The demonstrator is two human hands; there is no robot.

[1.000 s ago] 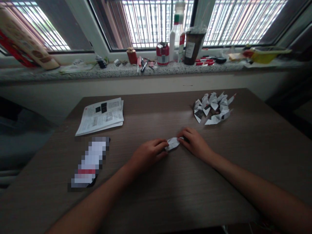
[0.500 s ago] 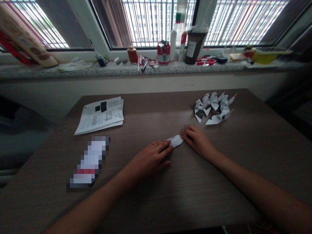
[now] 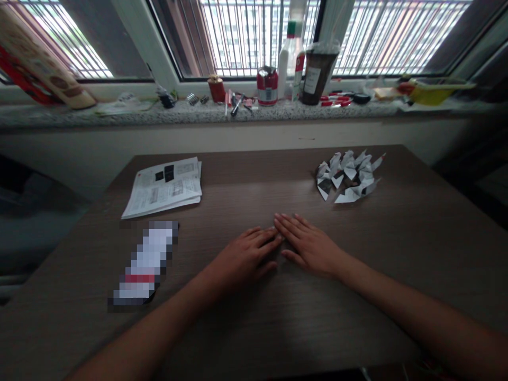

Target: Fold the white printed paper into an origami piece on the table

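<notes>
My left hand [image 3: 252,254] lies palm down on the table [image 3: 246,190], its fingers stretched out to the right. Beside it my right hand [image 3: 309,242] is flat, fingers extended to the left, their tips meeting those of my left hand. The small piece of folded paper seen between the hands a moment before is now hidden, seemingly beneath the fingers. At the back right stands a ring of folded paper pieces [image 3: 349,177], white with dark patches, with an opening at its front left.
A stack of printed sheets [image 3: 166,188] lies at the back left, with a pixelated phone-like object [image 3: 145,264] in front of it. Along the windowsill [image 3: 182,112] stand a red can [image 3: 267,87], a dark drink cup [image 3: 315,74], a bottle [image 3: 284,63] and red-handled scissors [image 3: 335,99].
My right hand has slid left and flattened, covering the strip of folded paper that showed between the hands. My left hand has stayed almost still.
</notes>
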